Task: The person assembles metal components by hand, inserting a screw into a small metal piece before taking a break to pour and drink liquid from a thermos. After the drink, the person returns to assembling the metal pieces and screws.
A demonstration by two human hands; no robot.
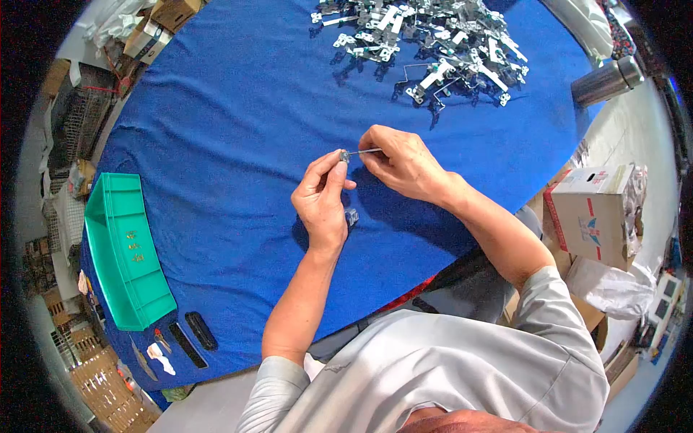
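Observation:
My left hand [323, 202] pinches a small greyish metal part [344, 156] between thumb and fingertips, above the blue cloth. Its exact kind is too small to tell. From the right, my right hand [408, 166] grips a thin metal rod [367, 151], whose tip meets or nearly meets the small part. The rod's other end is hidden inside my fingers. Beside my left wrist lies a small grey, shiny piece [351, 216] on the cloth, partly covered by the hand.
Silvery metal brackets [440, 50] lie heaped at the cloth's far side. A green tray [119, 252] with tiny brass-coloured pieces stands at left, near a black oblong case [201, 330]. A steel flask [608, 81] lies at the right edge; a cardboard box [588, 216] stands beyond.

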